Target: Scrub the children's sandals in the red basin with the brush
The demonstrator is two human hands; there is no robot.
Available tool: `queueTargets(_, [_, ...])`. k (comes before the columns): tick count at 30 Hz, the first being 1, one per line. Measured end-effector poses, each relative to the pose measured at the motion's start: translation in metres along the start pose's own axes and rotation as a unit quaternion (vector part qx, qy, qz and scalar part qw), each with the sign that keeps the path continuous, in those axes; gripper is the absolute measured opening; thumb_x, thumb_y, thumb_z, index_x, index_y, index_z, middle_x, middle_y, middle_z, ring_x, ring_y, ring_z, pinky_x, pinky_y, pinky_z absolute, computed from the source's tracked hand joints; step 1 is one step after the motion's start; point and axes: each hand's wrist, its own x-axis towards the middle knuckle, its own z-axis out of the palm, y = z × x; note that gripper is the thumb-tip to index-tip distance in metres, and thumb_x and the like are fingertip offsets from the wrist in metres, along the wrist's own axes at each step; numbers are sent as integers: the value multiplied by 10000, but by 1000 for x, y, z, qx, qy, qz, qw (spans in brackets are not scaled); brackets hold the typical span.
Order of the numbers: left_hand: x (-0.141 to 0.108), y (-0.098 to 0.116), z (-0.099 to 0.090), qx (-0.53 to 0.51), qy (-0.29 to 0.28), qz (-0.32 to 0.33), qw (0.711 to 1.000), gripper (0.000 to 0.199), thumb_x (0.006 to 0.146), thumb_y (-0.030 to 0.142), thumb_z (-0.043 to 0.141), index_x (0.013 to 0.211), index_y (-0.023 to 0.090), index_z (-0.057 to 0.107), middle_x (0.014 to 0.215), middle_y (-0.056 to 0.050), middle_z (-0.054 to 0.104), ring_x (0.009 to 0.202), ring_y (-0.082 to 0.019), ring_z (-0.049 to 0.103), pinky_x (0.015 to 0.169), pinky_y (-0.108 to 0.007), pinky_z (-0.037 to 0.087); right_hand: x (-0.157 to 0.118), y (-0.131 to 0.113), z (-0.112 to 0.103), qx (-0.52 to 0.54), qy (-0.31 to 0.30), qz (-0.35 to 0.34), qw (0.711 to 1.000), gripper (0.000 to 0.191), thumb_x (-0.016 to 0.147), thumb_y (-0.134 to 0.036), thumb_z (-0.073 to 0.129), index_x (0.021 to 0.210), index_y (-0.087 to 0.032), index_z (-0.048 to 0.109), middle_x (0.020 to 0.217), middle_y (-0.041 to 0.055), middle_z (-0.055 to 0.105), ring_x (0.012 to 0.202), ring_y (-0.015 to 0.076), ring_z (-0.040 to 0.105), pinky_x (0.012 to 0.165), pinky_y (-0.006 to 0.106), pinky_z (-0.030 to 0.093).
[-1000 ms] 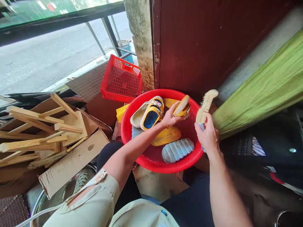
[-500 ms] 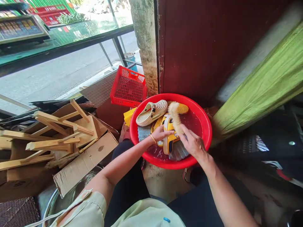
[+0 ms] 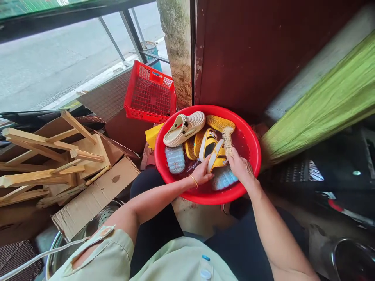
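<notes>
Over a red basin [image 3: 258,156] of water, my left hand [image 3: 202,174] grips a yellow clog [image 3: 220,160] with a white strap, tilted inside the basin. My right hand [image 3: 240,167] is closed around the handle of a scrub brush [image 3: 227,137] with pale bristles, close beside the clog. A cream clog [image 3: 190,127] rests at the basin's left rim. Another yellow shoe [image 3: 216,122] lies along the far side. Pale blue-grey ridged shapes [image 3: 175,159] sit at the left and under my hands; I cannot tell their kind.
A red plastic crate [image 3: 152,93] stands behind the basin, left of a worn pillar [image 3: 178,58]. Wooden stools [image 3: 88,148] and a cardboard piece [image 3: 99,195] are piled at left. A green cloth [image 3: 316,105] hangs at right, beside a dark red panel [image 3: 249,50].
The clog has turned in my left hand, its white strap now slanting. The brush has moved right and a little lower relative to the basin. My view has tipped downward.
</notes>
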Motion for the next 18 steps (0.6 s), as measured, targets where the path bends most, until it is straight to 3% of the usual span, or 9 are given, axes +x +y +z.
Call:
queueTargets(4, [17,11,-20,112,-2,-78,991,899,789,256,650,1614,169,305,1262,-132,723,1122,-339,707,994,-446,533,-13,-13,3,-61,38,-10,997,591,1089,-394,306,1657,-232,278,1035,147,726,815,264,715,624,302,443])
queueTargets(8, [26,23,-38,241,12,-123,963,462,882,337,615,1311,170,650,1144,-149,757,1098,-332,715,939,-391,537,-42,-38,3,-89,5,-120,989,561,1086,-355,317,1647,-352,298,1009,116,683,722,210,698,575,280,404])
queueTargets(10, [27,26,-38,273,14,-139,952,319,924,360,576,1139,167,711,1122,-161,757,1097,-321,715,927,-373,534,-46,-40,0,-86,-12,-133,987,566,1081,-367,346,1644,-394,285,992,103,681,708,205,694,579,277,412])
queueTargets(15, [31,25,-31,274,33,-155,949,361,916,373,606,1211,171,657,1097,-155,754,1070,-314,714,904,-373,532,-24,-24,-3,-70,-24,-81,994,568,1061,-425,420,1622,-419,334,1039,105,718,819,241,715,665,297,487])
queueTargets(18, [35,19,-33,194,56,-162,966,462,899,375,635,1316,177,612,1094,-121,754,1032,-293,716,888,-365,532,-13,-25,2,-25,-19,-83,996,576,1059,-389,399,1631,-365,332,1091,108,746,874,254,732,713,312,526])
